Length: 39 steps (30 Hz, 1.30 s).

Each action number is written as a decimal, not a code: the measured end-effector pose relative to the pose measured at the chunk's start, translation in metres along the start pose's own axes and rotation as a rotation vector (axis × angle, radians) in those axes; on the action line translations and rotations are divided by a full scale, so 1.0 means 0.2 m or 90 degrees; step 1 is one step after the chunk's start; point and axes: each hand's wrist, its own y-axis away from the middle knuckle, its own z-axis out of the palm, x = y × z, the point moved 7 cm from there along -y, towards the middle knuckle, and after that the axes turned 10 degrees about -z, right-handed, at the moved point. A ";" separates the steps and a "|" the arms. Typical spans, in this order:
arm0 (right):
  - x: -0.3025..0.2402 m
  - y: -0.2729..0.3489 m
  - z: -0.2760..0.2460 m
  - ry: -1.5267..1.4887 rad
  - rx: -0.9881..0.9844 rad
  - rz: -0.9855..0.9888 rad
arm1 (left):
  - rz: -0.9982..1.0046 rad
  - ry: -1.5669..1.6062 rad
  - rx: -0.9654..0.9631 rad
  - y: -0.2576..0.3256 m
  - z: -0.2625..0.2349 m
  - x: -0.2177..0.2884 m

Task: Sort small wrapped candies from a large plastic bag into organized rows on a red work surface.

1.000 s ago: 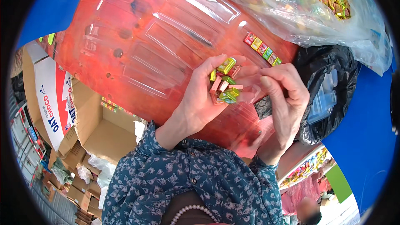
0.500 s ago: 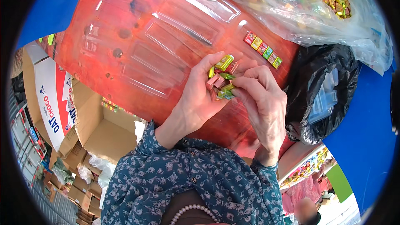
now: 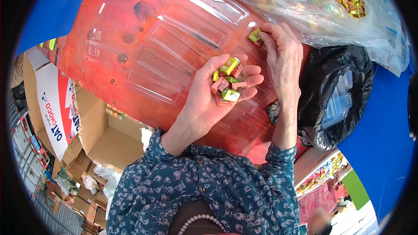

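Observation:
My left hand [image 3: 198,100] is palm up and cupped, holding a small heap of foil-wrapped candies [image 3: 223,83] in yellow, green and pink. My right hand [image 3: 285,56] reaches over the far right compartment of a clear plastic tray [image 3: 191,31]. Its thumb and fingers pinch at a yellow wrapped candy [image 3: 254,35] at that compartment's far end. The hand hides most of the candy row there. The tray's other long compartments hold nothing and lie on a red, stained tabletop [image 3: 126,67].
A big clear bag [image 3: 283,11] of wrapped candies lies at the far right. Beside it stands a black bag [image 3: 318,82] with clear plastic pieces [image 3: 339,102] inside. At left is an open cardboard box [image 3: 93,126]. A person [image 3: 320,200] shows at lower right.
My right hand has moved away from the left palm, far and to the right, onto the candy row in the tray. My left hand stays nearly in place, its fingers now spread more open.

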 end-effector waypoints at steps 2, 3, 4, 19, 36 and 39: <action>0.02 -0.01 0.00 -0.056 0.022 0.004 | 0.014 -0.031 0.031 -0.01 0.00 0.02; 0.03 0.00 0.00 -0.055 0.022 0.006 | 0.012 -0.030 0.031 -0.01 0.00 0.02; 0.04 0.00 0.00 -0.062 0.035 0.019 | 0.010 -0.024 0.036 -0.02 -0.01 0.02; 0.04 0.02 0.02 -0.021 0.013 0.027 | 0.011 -0.023 0.040 -0.04 0.00 0.02; -0.09 0.58 -0.14 -0.548 -0.126 0.228 | -0.130 -0.253 0.110 0.02 -0.14 -0.38; -0.02 0.62 -0.22 -0.514 -0.004 0.164 | -0.112 -0.274 0.089 0.03 -0.15 -0.40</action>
